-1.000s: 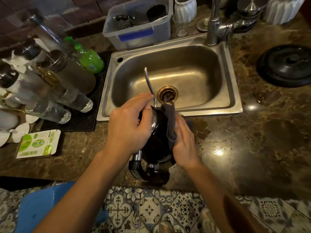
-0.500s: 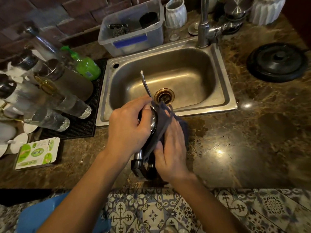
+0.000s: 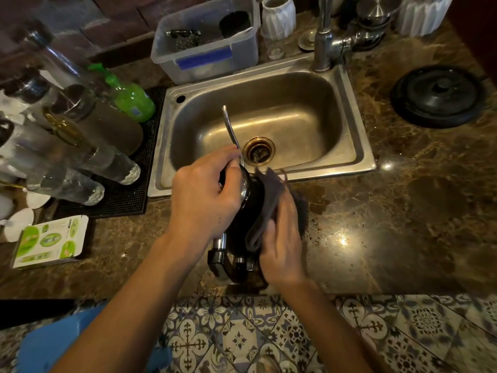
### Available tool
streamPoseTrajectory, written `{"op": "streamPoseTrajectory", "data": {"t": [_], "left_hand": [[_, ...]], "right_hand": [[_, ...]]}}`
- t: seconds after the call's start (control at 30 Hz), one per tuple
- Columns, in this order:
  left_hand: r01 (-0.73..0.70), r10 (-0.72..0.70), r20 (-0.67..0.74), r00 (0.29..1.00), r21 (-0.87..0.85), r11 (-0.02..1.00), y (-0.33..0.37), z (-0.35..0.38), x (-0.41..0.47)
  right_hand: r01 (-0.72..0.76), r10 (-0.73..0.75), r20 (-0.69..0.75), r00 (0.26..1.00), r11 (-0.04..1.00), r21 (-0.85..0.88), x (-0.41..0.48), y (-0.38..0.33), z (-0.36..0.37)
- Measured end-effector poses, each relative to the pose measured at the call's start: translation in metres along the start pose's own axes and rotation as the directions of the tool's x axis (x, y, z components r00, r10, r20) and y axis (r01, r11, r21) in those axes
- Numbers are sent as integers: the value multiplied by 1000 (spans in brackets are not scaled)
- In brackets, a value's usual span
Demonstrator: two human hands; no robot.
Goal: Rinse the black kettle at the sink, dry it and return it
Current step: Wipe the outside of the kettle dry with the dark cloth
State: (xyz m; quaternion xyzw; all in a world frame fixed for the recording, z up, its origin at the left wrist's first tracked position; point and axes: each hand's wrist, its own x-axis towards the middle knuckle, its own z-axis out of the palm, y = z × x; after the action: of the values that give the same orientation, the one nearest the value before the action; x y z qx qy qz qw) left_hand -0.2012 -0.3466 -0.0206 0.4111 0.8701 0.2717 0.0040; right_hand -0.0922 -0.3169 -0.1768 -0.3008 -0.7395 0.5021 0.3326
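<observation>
The black kettle (image 3: 242, 219) is held over the counter's front edge, just in front of the steel sink (image 3: 357, 154). Its thin silver gooseneck spout (image 3: 231, 127) points up over the basin, and its handle (image 3: 219, 261) hangs toward me. My left hand (image 3: 204, 200) grips the kettle's top and left side. My right hand (image 3: 282, 246) presses a dark grey cloth (image 3: 265, 205) against the kettle's right side. Much of the kettle's body is hidden by both hands and the cloth.
A round black base (image 3: 438, 96) lies on the marble counter at the right. The tap (image 3: 324, 36) stands behind the sink. A clear plastic tub (image 3: 207, 55), a green soap bottle (image 3: 129, 95), several glass bottles (image 3: 75, 146) on a black mat, and a green-and-white packet (image 3: 48, 240) crowd the left.
My right hand has slid with the cloth down and around the kettle's right side, then up a little. My left hand keeps its grip on the kettle's top.
</observation>
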Motion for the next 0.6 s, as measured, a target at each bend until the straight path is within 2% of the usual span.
{"op": "streamPoseTrajectory", "data": {"t": [0.23, 0.37, 0.47, 0.53, 0.6], "left_hand": [[6, -6, -12, 1000, -1, 1000, -3, 1, 1], [-6, 6, -20, 1000, -5, 1000, -3, 1, 0], [-10, 10, -21, 1000, 7, 1000, -2, 0, 1], [-15, 16, -16, 1000, 17, 1000, -2, -1, 1], [-25, 25, -10, 1000, 29, 999, -3, -1, 2]], "right_hand": [[133, -128, 38, 991, 962, -238, -32, -3, 15], [138, -136, 21, 990, 971, -196, -25, 0, 16], [58, -60, -34, 998, 997, -59, 1, -6, 10], [44, -41, 47, 998, 998, -54, 36, -5, -2], [-39, 60, 305, 950, 996, -75, 83, -8, -13]]}}
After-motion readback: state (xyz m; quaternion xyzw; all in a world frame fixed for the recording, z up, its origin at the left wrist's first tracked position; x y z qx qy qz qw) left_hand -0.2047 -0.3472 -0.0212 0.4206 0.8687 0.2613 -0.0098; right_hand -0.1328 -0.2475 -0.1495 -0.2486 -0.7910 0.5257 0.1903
